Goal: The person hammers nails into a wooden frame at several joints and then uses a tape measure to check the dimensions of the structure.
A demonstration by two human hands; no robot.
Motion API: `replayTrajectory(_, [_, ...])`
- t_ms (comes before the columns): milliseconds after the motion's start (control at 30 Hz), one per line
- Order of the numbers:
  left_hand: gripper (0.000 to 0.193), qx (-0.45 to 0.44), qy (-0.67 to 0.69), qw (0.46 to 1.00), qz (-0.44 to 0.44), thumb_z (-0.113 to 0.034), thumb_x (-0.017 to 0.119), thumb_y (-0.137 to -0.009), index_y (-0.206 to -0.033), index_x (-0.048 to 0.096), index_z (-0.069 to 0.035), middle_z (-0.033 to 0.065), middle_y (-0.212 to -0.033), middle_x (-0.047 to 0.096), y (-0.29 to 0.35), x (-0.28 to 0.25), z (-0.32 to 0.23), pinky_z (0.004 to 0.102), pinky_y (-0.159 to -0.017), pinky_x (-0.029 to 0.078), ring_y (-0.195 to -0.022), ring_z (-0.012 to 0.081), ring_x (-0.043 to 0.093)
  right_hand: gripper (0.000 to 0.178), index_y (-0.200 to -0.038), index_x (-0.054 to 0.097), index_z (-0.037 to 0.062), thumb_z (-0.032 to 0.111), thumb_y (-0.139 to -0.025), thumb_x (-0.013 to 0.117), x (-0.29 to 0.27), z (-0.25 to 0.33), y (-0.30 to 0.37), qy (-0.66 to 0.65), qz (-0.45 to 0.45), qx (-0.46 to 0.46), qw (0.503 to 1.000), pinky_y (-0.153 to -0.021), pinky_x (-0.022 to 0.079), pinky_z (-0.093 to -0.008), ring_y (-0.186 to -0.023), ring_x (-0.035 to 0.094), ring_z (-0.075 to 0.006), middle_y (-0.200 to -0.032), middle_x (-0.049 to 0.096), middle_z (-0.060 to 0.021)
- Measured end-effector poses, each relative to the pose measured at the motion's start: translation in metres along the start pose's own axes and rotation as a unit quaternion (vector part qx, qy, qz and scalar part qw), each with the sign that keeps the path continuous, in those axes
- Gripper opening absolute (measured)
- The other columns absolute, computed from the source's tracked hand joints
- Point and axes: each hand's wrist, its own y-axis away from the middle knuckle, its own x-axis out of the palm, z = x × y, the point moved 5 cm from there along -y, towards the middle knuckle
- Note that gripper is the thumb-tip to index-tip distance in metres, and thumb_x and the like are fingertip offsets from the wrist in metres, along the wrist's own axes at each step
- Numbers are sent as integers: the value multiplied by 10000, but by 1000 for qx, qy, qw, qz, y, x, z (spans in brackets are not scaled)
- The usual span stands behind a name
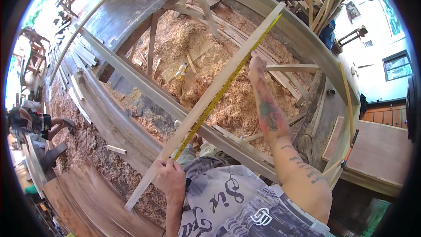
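Observation:
A long pale wooden strip (215,92) runs diagonally from the lower left to the upper right, its far end over a curved wooden rail (307,30). Along its right edge stretches the yellow blade of a tape measure (231,79). My left hand (171,177) is closed at the blade's near end, against the strip; its hidden fingers leave unclear how much of the strip it grips. With my arm reaching out, my right hand (257,64) pinches the blade by the strip farther along. I cannot make out the tape's case.
Wood shavings (223,109) cover the ground inside the frame. A long wooden beam (136,77) crosses beneath the strip. Broad planks (96,197) lie at lower left, with another person (35,120) beyond. Scrap wood (322,6) is heaped at upper right; a brown panel (379,149) is at right.

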Motion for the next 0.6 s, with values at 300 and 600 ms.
replayTrajectory(300, [140,19,12,999,-25,-179,591,-903,-838,648,-69,169,-961,543,7,-6,0,480,-592,524,-680,368,648,212,-772,630,-77,120,-833,579,5,24,13,134,-72,-89,984,-598,402,-336,-648,481,-127,-694,576,-22])
replayTrajectory(600, [142,26,6,999,-34,-174,601,-892,-825,642,-57,177,-963,542,5,7,0,480,-597,521,-719,368,644,233,-787,660,-74,130,-856,570,-7,4,-34,615,-80,-351,701,-623,451,-364,-653,569,-172,-718,633,-84])
